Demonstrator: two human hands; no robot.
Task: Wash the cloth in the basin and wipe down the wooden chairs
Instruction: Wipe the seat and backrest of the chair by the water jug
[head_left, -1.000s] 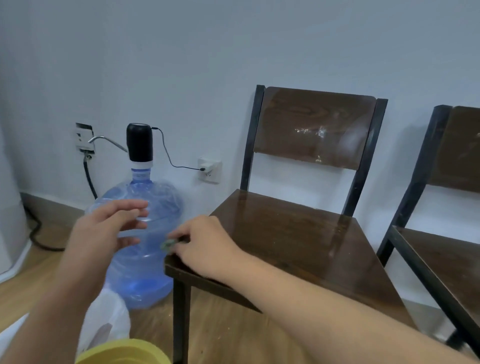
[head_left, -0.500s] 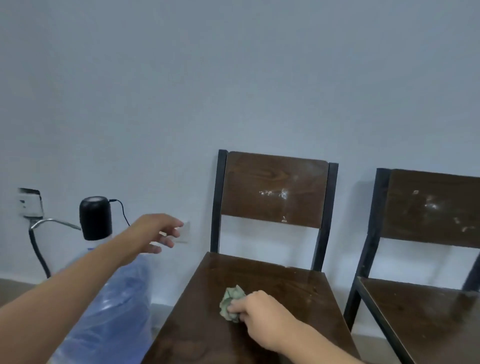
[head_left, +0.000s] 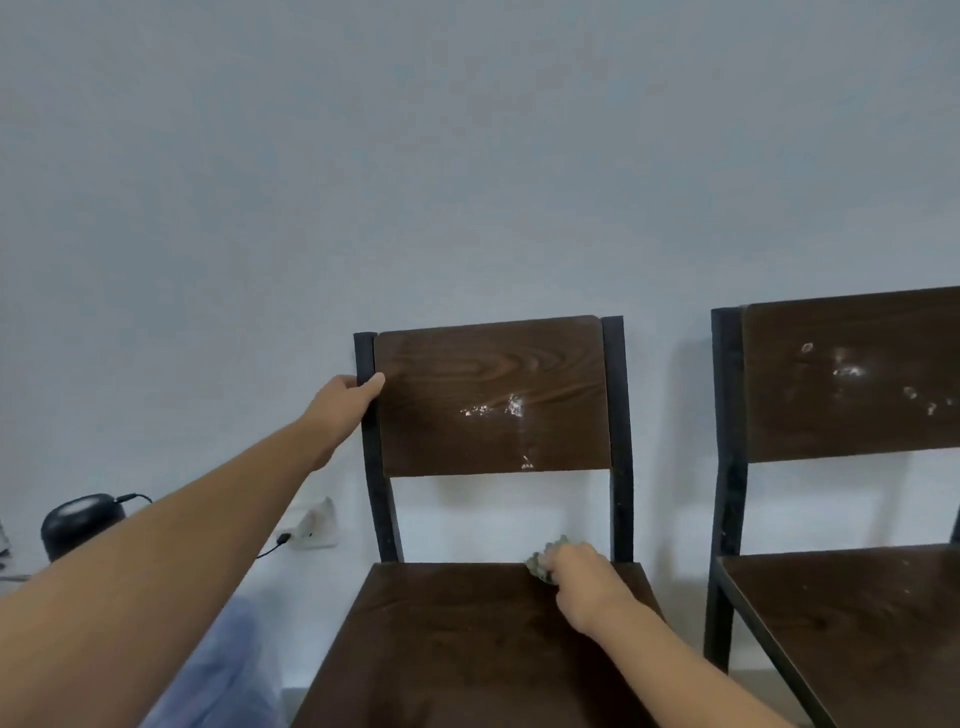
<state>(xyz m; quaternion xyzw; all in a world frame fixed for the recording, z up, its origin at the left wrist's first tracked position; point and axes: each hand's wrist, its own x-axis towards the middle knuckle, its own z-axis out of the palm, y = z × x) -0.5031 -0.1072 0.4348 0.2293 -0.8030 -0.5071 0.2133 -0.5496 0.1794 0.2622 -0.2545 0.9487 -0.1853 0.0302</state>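
A dark wooden chair (head_left: 467, 644) with a black metal frame stands against the wall in the middle of the head view. Its backrest (head_left: 491, 397) carries white smears. My left hand (head_left: 345, 402) grips the left post of the backrest. My right hand (head_left: 579, 577) presses a crumpled green cloth (head_left: 540, 566) onto the back right of the seat; most of the cloth is hidden under my fingers. A second wooden chair (head_left: 852, 623) stands to the right, its backrest also smeared with white. The basin is out of view.
A blue water bottle (head_left: 223, 670) with a black pump cap (head_left: 78, 522) stands at lower left. A white wall socket (head_left: 314, 530) with a plugged cable sits beside the chair's left post. The wall is close behind both chairs.
My left hand has risen from beside the bottle and taken hold of the backrest's left post. My right hand has slid the cloth from the seat's front edge to its back right. The view has tilted up.
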